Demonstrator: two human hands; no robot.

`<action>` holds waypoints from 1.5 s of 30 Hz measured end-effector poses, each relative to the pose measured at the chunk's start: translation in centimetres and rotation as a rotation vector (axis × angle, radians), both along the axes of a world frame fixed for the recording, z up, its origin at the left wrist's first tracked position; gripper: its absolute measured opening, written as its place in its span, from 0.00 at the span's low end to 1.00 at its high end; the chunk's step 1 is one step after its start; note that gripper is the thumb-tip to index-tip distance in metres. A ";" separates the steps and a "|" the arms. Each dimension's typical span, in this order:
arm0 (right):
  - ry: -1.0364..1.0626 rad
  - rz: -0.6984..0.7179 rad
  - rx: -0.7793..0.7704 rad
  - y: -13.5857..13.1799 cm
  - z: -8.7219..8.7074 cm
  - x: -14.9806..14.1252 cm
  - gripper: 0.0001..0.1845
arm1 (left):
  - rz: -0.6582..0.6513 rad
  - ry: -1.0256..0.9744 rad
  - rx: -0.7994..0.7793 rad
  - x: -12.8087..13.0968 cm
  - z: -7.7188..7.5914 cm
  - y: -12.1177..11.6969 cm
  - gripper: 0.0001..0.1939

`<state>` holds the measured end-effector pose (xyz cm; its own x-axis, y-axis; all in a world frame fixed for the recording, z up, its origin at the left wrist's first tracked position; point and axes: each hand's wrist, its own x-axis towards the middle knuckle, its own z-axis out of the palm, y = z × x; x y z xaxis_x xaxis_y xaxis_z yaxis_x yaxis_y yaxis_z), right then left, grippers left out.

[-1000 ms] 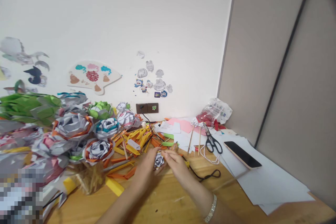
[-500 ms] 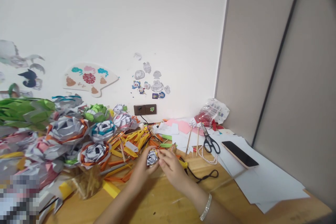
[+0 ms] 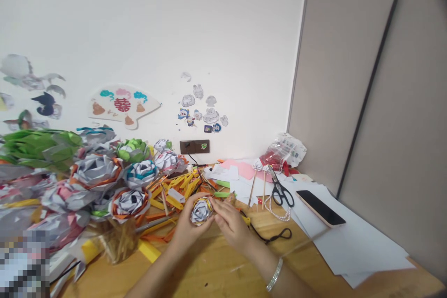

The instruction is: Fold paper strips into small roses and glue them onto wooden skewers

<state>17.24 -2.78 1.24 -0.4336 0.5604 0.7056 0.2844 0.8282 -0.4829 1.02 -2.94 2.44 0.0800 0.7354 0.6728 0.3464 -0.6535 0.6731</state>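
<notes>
A small paper flower [image 3: 201, 211], white with a yellow edge, faces up between my two hands over the front middle of the table. My left hand [image 3: 188, 223] curls around its left side and underside, fingers closed on it. On the other side, my right hand [image 3: 228, 223] presses its fingertips against the flower's right edge. What the right fingers pinch there is too small to tell apart from the petals. The flower's underside is hidden by the hands. Orange and yellow folded paper strips [image 3: 185, 186] lie just behind them.
Finished paper flowers [image 3: 96, 172] crowd the left, some above a clear container of sticks [image 3: 118, 240]. Scissors [image 3: 282, 193], a beaded string [image 3: 277, 212], a phone [image 3: 320, 208] and white paper sheets [image 3: 359, 251] lie right. A black cord [image 3: 268, 237] curls beside my right hand.
The flower has turned to face upward more and shows more of its petals. My left hand has shifted slightly left, and my right fingers lie flatter along its edge. The view has moved slightly.
</notes>
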 end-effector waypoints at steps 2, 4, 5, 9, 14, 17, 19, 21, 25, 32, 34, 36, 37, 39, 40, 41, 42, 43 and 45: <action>0.024 0.018 -0.007 -0.2 -0.1 -0.2 0.23 | 0.013 0.005 0.020 0.0 0.1 -0.3 0.21; 0.035 0.014 -0.014 -0.4 0.0 -0.3 0.23 | 0.015 0.013 0.017 0.0 0.1 -0.4 0.21; 0.041 0.009 -0.012 -0.5 0.0 -0.4 0.23 | 0.017 0.018 0.012 0.0 0.1 -0.5 0.21; 0.056 -0.004 0.014 -0.7 0.4 -0.4 0.23 | 0.057 0.036 0.010 0.1 0.2 -0.6 0.18; 0.006 -0.036 -0.013 -0.6 0.3 -0.4 0.20 | 0.053 0.043 -0.061 0.2 0.0 -0.1 0.16; -0.029 -0.052 -0.028 -0.4 -0.1 -0.5 0.18 | 0.019 0.023 -0.119 0.2 -0.3 0.4 0.17; -0.042 -0.057 -0.033 -0.1 -0.3 -0.5 0.18 | 0.028 0.016 -0.124 0.1 -0.4 0.6 0.16; -0.070 -0.112 -0.038 0.3 -0.4 -0.3 0.17 | 0.079 0.030 -0.118 -0.1 -0.5 0.9 0.13; -0.229 -0.439 -0.144 1.6 0.0 1.2 0.14 | 0.251 0.046 -0.158 -0.6 -0.4 1.3 0.13; -0.324 -0.804 -0.248 3.6 0.3 4.8 0.13 | 0.299 0.043 -0.156 -0.9 -0.9 1.9 0.16; -0.355 -0.875 -0.279 4.0 0.0 5.7 0.13 | 0.283 0.044 -0.138 -0.9 -1.2 2.2 0.16; -0.393 -0.918 -0.312 4.4 -0.5 6.4 0.13 | 0.273 0.053 -0.122 -0.9 -1.5 2.5 0.15; -0.411 -0.930 -0.326 4.6 -0.7 6.7 0.12 | 0.269 0.053 -0.117 -0.9 -1.6 2.6 0.15; -0.433 -0.955 -0.342 4.9 -1.0 7.2 0.11 | 0.262 0.034 -0.109 -0.9 -1.8 2.6 0.16; -0.435 -0.979 -0.348 5.0 -1.1 7.4 0.11 | 0.257 0.020 -0.113 -0.8 -1.8 2.6 0.17; -0.431 -1.011 -0.356 5.1 -1.1 7.7 0.11 | 0.250 0.006 -0.120 -0.7 -1.8 2.5 0.17; -0.423 -1.048 -0.368 5.3 -1.2 8.0 0.12 | 0.244 -0.007 -0.126 -0.6 -1.8 2.4 0.18; -0.413 -1.082 -0.387 5.4 -1.2 8.3 0.12 | 0.240 -0.019 -0.133 -0.4 -1.9 2.3 0.19; -0.393 -1.115 -0.437 5.7 -1.4 8.9 0.12 | 0.231 -0.048 -0.145 -0.1 -2.0 2.1 0.22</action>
<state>26.14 2.90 -0.17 0.2865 0.9098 0.3003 0.9108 -0.1614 -0.3801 0.94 -0.80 0.48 -0.1308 0.8195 0.5579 0.4407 -0.4560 0.7732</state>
